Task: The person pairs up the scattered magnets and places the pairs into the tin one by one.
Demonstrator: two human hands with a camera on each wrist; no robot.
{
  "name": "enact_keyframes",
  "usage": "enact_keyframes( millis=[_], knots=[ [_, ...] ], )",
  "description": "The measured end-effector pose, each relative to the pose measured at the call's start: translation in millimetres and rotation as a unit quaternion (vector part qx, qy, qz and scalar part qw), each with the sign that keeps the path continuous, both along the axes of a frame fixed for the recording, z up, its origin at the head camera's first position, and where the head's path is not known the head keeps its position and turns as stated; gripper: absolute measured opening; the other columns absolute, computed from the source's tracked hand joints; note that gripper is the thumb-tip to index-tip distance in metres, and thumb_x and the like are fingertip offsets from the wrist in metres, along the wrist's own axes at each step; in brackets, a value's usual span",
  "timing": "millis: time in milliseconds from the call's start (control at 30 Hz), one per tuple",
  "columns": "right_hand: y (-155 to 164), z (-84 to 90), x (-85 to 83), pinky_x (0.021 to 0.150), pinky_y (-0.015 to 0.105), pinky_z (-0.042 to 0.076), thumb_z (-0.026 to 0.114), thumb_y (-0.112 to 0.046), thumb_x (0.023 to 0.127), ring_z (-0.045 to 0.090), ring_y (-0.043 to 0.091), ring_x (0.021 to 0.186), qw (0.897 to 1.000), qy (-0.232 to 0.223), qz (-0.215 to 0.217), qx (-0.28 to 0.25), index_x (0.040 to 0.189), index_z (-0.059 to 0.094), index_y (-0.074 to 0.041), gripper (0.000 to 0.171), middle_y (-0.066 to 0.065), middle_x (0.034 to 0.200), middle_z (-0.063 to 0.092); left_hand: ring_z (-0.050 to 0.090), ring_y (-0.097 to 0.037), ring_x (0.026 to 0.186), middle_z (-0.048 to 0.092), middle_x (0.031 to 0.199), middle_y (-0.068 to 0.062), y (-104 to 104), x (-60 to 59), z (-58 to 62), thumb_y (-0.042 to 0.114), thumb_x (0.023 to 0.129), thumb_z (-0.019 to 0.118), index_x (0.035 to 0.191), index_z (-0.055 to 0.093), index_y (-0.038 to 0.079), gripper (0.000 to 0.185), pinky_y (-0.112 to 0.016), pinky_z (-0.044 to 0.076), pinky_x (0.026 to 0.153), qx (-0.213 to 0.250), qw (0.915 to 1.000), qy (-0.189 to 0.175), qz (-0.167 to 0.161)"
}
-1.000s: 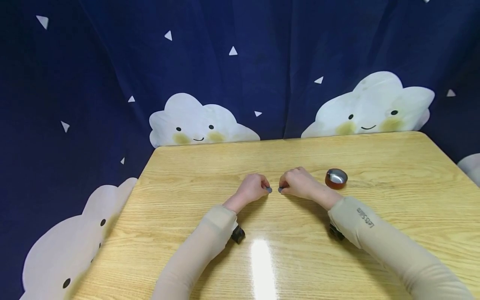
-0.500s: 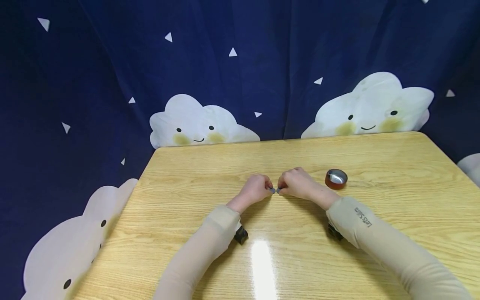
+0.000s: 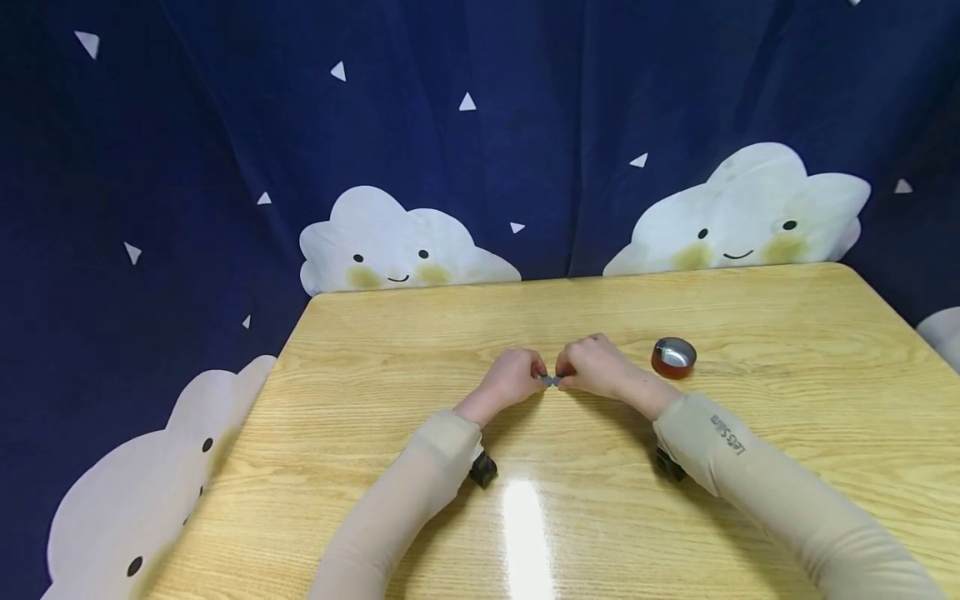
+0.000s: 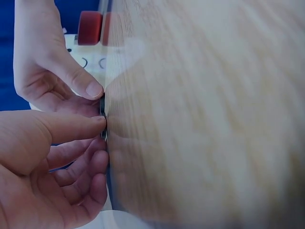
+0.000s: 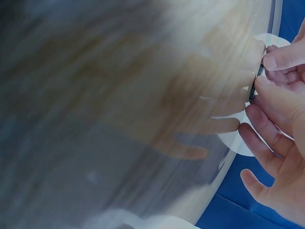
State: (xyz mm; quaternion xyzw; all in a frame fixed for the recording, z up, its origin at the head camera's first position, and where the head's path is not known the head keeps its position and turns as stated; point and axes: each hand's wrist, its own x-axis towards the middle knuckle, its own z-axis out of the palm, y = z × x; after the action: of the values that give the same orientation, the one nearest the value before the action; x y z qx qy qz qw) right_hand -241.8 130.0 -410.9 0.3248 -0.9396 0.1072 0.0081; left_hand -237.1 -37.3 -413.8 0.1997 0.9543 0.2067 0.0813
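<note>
left hand point(image 3: 512, 377): we pinch a small grey disc point(image 3: 547, 380)
right hand point(image 3: 592, 367): pinches its twin point(image 3: 556, 381), discs touching
handling: we judge them light, stiff, slippery; grip by edges

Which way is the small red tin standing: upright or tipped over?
Upright: the red tin rests on the table, its open silver inside facing up.
</note>
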Motion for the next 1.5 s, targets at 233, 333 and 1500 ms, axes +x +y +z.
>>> enact_keyframes(
  millis=[233, 333, 1500],
  knots=[
    [3, 2.0, 2.3, 0.082, 0.049, 0.040, 0.075, -0.027, 0.073, 0.057, 0.009, 0.071, 1.000, -0.003, 0.000, -0.003, 0.078, 0.069, -0.017, 0.013, -0.009, 0.074, 0.063, 0.051, -0.008, 0.066, 0.060, 0.075, 0.004, 0, 0.0, 0.0, 0.017, 0.078, 0.070, 0.085, 0.065, 0.012, 0.010, -0.019, 0.040, 0.059, 0.003, 1.0000, -0.003, 0.005],
    [6, 2.6, 4.8, 0.080, 0.048, 0.040, 0.076, -0.027, 0.072, 0.056, 0.009, 0.070, 1.000, 0.001, 0.003, -0.006, 0.080, 0.069, -0.015, 0.016, -0.007, 0.075, 0.062, 0.051, -0.008, 0.066, 0.059, 0.074, 0.005, -1, 0.3, 0.1, 0.018, 0.077, 0.071, 0.085, 0.065, 0.012, 0.012, -0.020, 0.039, 0.060, 0.002, 1.0000, -0.002, 0.007],
    [93, 19.6, 16.4, 0.086, 0.054, 0.040, 0.072, -0.030, 0.076, 0.054, 0.037, 0.105, 0.992, 0.060, -0.088, -0.064, 0.119, 0.057, -0.002, 0.054, 0.018, 0.116, 0.059, 0.057, -0.011, 0.092, 0.061, 0.100, 0.001, 11, 0.5, 9.2, 0.017, 0.082, 0.067, 0.108, 0.068, 0.016, 0.026, -0.021, 0.044, 0.079, -0.061, 0.9922, 0.031, -0.104]
  ],
)
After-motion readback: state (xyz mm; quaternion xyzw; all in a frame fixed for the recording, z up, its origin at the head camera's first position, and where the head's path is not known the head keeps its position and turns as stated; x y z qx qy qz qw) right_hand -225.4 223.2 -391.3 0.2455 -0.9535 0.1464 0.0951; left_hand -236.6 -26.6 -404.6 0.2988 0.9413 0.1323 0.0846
